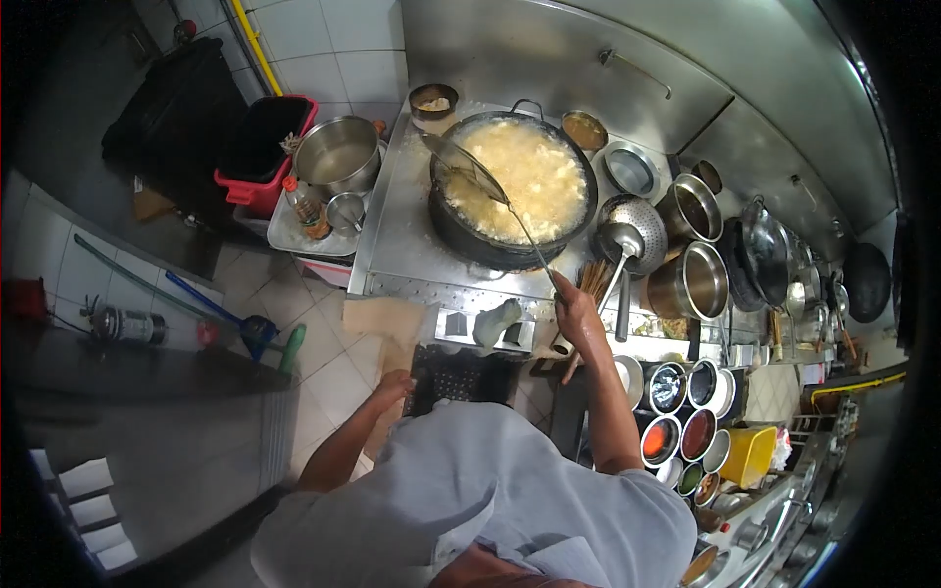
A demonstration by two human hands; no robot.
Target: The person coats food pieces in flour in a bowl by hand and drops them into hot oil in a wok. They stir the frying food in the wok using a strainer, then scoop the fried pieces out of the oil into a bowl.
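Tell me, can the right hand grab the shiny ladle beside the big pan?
Probably not yet: the ladle lies close by, but the right hand is gripping the long strainer. It would likely need to let go first.

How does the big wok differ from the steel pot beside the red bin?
The wok is dark outside, while the steel pot is silvery. The wok is clearly wider than the steel pot. A strainer in the right hand slants over the wok's pale, frothing contents; no tool is held over the steel pot. Both are round and open-topped.
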